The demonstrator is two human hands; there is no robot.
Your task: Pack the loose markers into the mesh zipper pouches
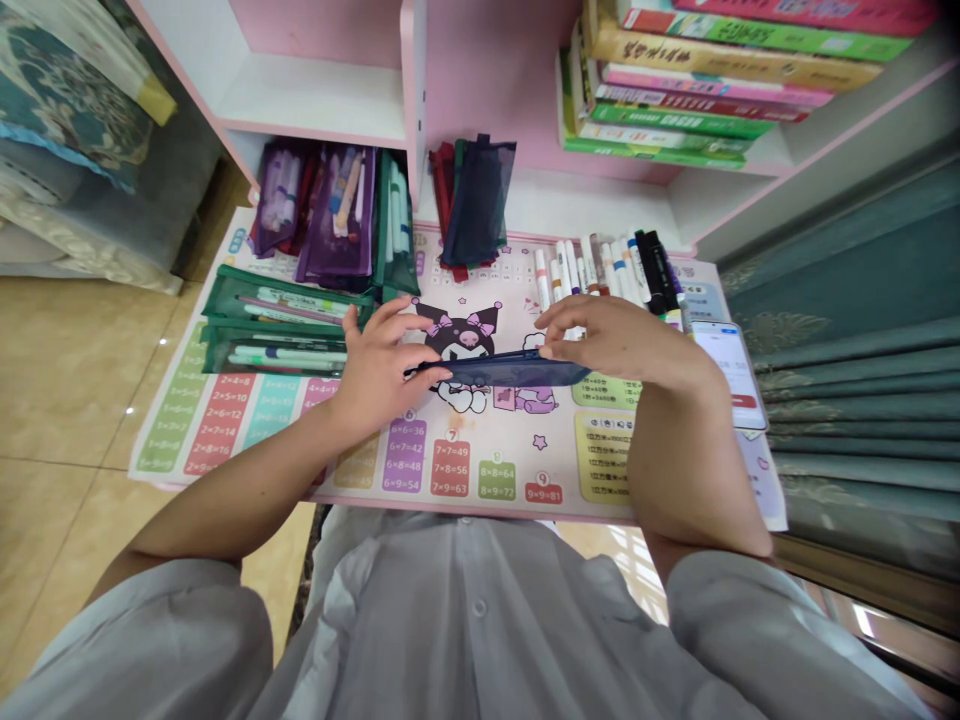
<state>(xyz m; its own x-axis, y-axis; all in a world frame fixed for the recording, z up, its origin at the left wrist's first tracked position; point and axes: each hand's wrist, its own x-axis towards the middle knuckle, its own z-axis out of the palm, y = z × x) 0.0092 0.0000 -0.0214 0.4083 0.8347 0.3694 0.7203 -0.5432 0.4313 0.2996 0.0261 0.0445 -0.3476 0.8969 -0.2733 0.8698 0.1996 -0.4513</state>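
A dark blue mesh zipper pouch (502,372) lies level above the printed desk mat, between my two hands. Thumb and finger of my left hand (394,362) pinch its left end, the other fingers spread. Toward the right end, my right hand (600,338) pinches the zipper edge; the fingertips partly cover the zipper pull. Whether anything is inside the pouch I cannot tell. Just behind my right hand lies a row of markers (592,268), mostly white with several black ones at the right. Green mesh pouches (285,315) holding pens lie left of my left hand.
Purple pen-filled pouches (334,220) stand at the back left, beside a stack of dark blue and red pouches (480,205). A phone (727,375) lies at the right edge. Books (720,85) fill the shelf above; a curtain (862,350) hangs at right.
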